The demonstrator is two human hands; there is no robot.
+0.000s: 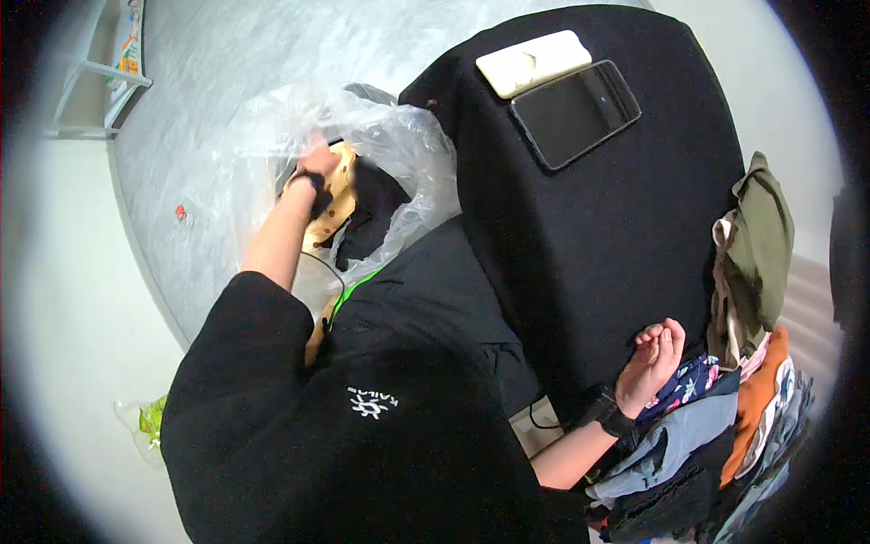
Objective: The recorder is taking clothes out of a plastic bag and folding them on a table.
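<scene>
My left hand (317, 156) reaches into a clear plastic bag (430, 150) on the left. Its fingers are blurred and partly covered by the plastic, so their grip cannot be made out. Beside it in the bag lie a yellow cloth with brown dots (341, 195) and a black cloth (373, 213). My right hand (654, 358) rests palm up by the right edge of a black-covered board (598, 245). Its fingers curl loosely, with nothing in them. A dark band circles each wrist.
At the board's far end, a dark-screened phone (577, 115) lies against a white rectangular device (535, 63). An olive garment (763, 245) and several folded clothes (689, 435) are stacked at right. A white shelf (101, 82) stands far left; a small red item (180, 212) lies on the floor.
</scene>
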